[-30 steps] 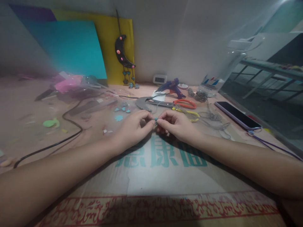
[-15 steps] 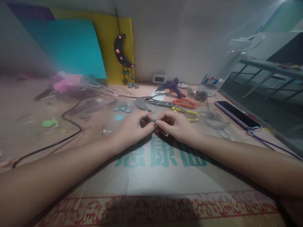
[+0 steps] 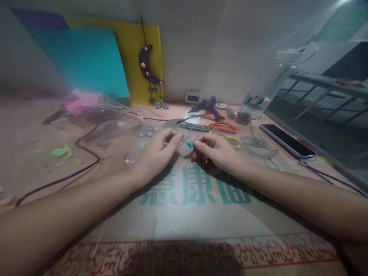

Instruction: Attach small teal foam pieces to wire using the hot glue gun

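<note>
Between my two hands is a small turquoise piece (image 3: 189, 145), its exact shape too small to make out. My right hand (image 3: 216, 152) pinches it at its right edge with thumb and forefinger. A thin grey string (image 3: 185, 141) runs from the piece to my left hand (image 3: 160, 152), whose thumb and forefinger are pressed together on it. More turquoise pieces (image 3: 146, 133) lie just beyond my left hand. Past my fingers lie scissors with red handles (image 3: 225, 127) and a yellow-handled tool (image 3: 234, 141), partly covered by my right hand.
A purple glue gun (image 3: 209, 108), a small white digital display (image 3: 193, 97) and a clear plastic jug (image 3: 255, 99) stand at the back. A phone (image 3: 287, 141) lies at right, a black cord (image 3: 86, 147) at left. A moon ornament (image 3: 146, 65) hangs before yellow card.
My hands have drawn apart a little, my left moving leftward. The turquoise piece and a stretch of string now show between them.
</note>
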`<state>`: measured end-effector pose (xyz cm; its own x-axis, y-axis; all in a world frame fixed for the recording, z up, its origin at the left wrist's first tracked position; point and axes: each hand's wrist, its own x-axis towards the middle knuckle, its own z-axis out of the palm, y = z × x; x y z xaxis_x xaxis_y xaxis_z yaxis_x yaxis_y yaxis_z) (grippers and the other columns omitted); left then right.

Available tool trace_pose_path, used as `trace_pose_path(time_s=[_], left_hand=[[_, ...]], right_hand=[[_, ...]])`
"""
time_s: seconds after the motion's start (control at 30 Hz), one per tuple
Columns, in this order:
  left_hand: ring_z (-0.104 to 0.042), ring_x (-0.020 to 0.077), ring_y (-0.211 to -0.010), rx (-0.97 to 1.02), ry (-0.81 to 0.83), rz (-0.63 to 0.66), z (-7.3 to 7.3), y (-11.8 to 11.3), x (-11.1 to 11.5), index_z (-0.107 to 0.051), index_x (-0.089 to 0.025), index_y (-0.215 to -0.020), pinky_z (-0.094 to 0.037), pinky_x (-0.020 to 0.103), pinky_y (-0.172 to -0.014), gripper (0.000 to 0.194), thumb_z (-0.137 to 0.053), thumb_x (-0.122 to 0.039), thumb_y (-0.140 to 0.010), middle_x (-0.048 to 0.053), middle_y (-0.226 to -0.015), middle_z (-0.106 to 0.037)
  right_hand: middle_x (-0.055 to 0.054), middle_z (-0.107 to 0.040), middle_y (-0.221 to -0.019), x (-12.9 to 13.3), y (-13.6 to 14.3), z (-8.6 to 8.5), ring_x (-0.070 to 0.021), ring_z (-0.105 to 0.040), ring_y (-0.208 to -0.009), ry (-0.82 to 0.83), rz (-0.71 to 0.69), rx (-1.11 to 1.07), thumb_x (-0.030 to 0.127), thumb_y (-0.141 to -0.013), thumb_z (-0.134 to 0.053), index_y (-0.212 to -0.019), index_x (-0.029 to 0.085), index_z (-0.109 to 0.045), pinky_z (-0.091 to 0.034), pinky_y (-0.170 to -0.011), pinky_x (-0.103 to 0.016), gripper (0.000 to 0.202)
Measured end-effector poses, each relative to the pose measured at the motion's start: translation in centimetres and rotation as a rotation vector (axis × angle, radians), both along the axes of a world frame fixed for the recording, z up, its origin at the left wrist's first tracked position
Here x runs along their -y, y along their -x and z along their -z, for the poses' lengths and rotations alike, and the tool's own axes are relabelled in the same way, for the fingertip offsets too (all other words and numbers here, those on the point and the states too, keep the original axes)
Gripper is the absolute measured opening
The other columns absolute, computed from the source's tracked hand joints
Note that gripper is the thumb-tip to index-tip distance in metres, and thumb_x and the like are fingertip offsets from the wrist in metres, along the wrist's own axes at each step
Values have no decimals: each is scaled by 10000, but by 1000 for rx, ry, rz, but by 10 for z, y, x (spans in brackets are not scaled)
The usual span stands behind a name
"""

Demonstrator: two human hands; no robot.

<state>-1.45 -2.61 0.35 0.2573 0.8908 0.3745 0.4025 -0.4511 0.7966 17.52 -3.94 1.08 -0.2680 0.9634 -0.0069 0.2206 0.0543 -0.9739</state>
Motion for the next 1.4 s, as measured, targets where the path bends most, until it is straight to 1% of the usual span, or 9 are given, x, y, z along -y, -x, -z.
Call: trace_pose_path(time_s=[0.23, 0.4, 0.63, 0.77, 0.9, 1.0, 1.13, 1.23, 1.4], left_hand=[[-591, 180, -905, 5, -22, -37, 6, 1, -7, -602, -191, -956, -447, 300, -805, 151, -499, -296, -927, 32, -953, -648], [-589, 185, -889, 62, 39, -123, 11, 4, -16, -607, -183, -996, -441, 318, -825, 169, -492, -274, -910, 33, -970, -647], [-586, 186, -916, 134, 72, -94, 10, 4, -17, -598, -184, -970, -428, 303, -829, 164, -495, -297, -910, 29, -953, -639], [-568, 188, -919, 154, 67, -104, 9, 5, -18, -574, -186, -918, -414, 304, -843, 152, -489, -312, -915, 32, -933, -619], [-540, 173, -829, 170, 111, -129, 12, 6, -22, -557, -189, -882, -406, 280, -743, 174, -482, -340, -924, 14, -849, -586], [-520, 154, -750, 210, 149, -110, 13, 7, -25, -546, -186, -858, -394, 261, -667, 206, -487, -373, -925, 0, -792, -563], [-531, 139, -721, 251, 174, -100, 14, 7, -27, -550, -176, -843, -394, 249, -638, 216, -508, -374, -919, -4, -778, -571], [-571, 140, -757, 277, 170, -91, 16, 7, -29, -573, -169, -874, -424, 247, -665, 187, -542, -352, -898, 6, -812, -613], [-640, 153, -816, 342, 198, -54, 19, 5, -28, -543, -184, -974, -482, 277, -730, 153, -566, -303, -881, 9, -838, -672]], right_hand=[[50, -577, -553, 0, 0, -3, -65, -483, -395, -28, -4, -9, 405, -868, -597, -766, 182, -526, -345, -366, -171, 255], [51, -575, -573, 6, 0, -7, -58, -488, -432, -95, -41, -44, 377, -870, -594, -735, 182, -515, -374, -416, -177, 250], [48, -532, -539, -6, -13, -11, -75, -458, -450, -195, 19, 14, 350, -857, -586, -690, 191, -498, -346, -449, -208, 247], [41, -469, -536, -17, -25, -13, -84, -385, -485, -322, 146, -17, 302, -881, -546, -666, 201, -473, -297, -474, -231, 248], [21, -428, -575, -23, -34, -20, -114, -367, -508, -387, 328, -97, 319, -902, -492, -672, 232, -408, -286, -472, -264, 260], [3, -432, -616, -28, -43, -35, -128, -380, -531, -400, 423, -123, 369, -901, -491, -681, 242, -388, -282, -462, -272, 274], [16, -391, -611, -35, -61, -59, -124, -354, -522, -465, 464, -293, 380, -865, -567, -699, 248, -415, -290, -469, -279, 261], [15, -447, -591, -34, -64, -64, -108, -389, -513, -480, 402, -244, 385, -847, -631, -685, 236, -491, -302, -481, -275, 261], [20, -532, -552, -15, -33, -38, -95, -464, -489, -142, -15, 252, 434, -820, -666, -677, 184, -581, -336, -476, -236, 301]])
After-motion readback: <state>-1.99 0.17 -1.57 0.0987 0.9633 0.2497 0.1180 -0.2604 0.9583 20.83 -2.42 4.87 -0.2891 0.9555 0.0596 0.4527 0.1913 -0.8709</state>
